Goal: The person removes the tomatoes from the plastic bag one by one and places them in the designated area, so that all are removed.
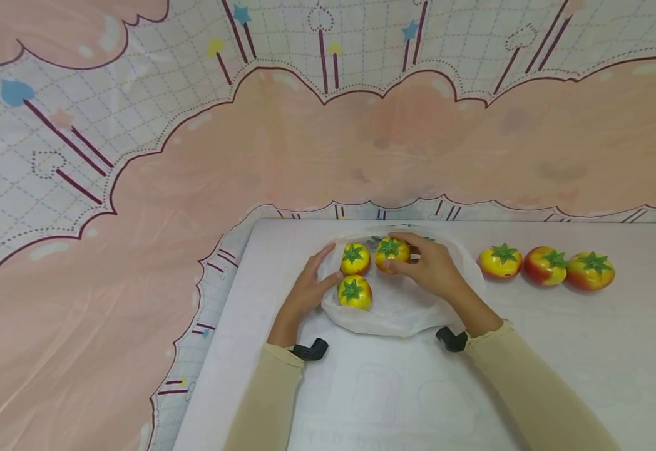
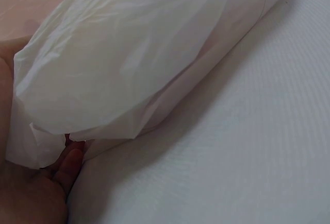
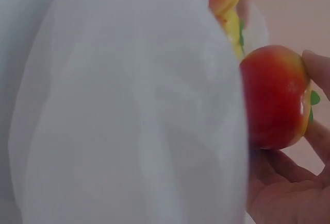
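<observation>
A white tabletop [image 1: 390,388] spreads out beneath your beige sleeves [image 1: 531,382]. Just ahead of them lies a thin white plastic bag [image 1: 370,322], its film limp and, I judge, likely to sag without support. Inside, on the left, sit two toy tomatoes [image 1: 355,292], one just beyond the other. Your left hand [image 1: 307,285] is spread along the left rim; whether it also nips the film, you cannot tell. Your right hand [image 1: 435,266] pinches a third toy tomato [image 1: 387,252] at the bag's mouth, thumb and fingers on its sides, leaf star upward. The glossy skin suggests something stiff, light and rather slippery, apt to roll; take it round its widest part, not by the green leaves. To the bag's right, three more toy tomatoes [image 1: 546,265] stand in a row. Behind everything hangs a cloud-printed cloth [image 1: 328,150].
</observation>
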### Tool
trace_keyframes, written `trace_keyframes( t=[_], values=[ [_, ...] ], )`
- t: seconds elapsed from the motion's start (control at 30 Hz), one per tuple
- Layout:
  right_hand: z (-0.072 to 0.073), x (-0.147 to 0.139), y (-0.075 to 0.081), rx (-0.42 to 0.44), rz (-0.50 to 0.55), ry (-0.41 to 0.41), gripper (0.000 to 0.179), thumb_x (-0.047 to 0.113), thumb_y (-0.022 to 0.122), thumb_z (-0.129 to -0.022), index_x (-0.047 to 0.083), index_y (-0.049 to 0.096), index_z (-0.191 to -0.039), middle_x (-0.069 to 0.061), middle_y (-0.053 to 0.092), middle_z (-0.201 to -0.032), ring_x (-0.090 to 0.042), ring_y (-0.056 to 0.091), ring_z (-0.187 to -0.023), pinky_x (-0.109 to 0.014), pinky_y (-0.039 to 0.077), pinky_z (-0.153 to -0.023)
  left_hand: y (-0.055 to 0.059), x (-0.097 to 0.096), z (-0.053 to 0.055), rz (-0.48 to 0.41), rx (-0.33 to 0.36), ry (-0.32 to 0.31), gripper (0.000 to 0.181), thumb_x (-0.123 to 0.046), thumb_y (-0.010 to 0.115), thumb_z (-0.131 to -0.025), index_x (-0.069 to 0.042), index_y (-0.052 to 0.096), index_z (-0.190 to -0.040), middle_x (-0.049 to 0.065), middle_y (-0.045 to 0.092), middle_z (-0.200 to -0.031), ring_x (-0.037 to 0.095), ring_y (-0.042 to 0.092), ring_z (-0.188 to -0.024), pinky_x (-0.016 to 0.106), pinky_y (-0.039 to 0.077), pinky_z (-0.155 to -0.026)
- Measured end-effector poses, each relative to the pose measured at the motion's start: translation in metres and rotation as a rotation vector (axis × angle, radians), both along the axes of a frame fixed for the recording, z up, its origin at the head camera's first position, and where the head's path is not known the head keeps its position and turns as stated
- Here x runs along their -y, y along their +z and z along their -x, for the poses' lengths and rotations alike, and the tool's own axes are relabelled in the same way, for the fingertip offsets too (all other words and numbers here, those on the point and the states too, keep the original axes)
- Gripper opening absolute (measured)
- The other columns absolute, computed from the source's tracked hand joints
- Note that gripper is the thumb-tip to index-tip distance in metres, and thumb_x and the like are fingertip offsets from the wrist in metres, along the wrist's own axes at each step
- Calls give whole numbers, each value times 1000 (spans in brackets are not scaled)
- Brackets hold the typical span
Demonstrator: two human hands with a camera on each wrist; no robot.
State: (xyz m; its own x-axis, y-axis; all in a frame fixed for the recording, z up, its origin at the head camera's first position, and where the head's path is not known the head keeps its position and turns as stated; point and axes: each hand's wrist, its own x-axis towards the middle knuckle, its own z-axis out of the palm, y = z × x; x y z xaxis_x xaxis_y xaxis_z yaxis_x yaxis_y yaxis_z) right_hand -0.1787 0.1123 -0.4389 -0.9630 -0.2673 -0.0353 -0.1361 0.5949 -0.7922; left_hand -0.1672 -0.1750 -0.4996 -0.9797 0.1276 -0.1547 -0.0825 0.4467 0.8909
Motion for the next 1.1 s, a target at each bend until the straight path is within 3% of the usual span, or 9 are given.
trace_keyframes(
  t=[0.27, 0.8, 1.1],
  values=[
    [-6, -7, 7, -51, 26, 28, 63, 39, 79, -89, 24, 56, -146, -11, 60, -144, -34, 64, -123, -49, 56, -102, -1, 1, 1, -8, -2, 9, 68, -48, 71, -91, -58, 37, -149, -8, 27, -168, 31, 18, -159, 71, 17, -122],
    [-25, -29, 11, -26, 8, 13, 64, 49, 77, -88, 30, 57, -145, -6, 57, -148, -31, 61, -126, -48, 56, -102, -2, 1, 2, -8, -1, -3, 68, -45, 71, -92, -57, 37, -149, -7, 27, -168, 30, 18, -159, 69, 16, -123],
    [-32, -47, 14, 14, 51, -3, 68, 51, 75, -89, 28, 54, -148, -7, 55, -150, -33, 59, -129, -47, 57, -100, -3, 0, 3, -8, -2, -2, 68, -44, 71, -92, -56, 38, -150, -6, 28, -168, 30, 18, -159, 69, 16, -123]
  ],
)
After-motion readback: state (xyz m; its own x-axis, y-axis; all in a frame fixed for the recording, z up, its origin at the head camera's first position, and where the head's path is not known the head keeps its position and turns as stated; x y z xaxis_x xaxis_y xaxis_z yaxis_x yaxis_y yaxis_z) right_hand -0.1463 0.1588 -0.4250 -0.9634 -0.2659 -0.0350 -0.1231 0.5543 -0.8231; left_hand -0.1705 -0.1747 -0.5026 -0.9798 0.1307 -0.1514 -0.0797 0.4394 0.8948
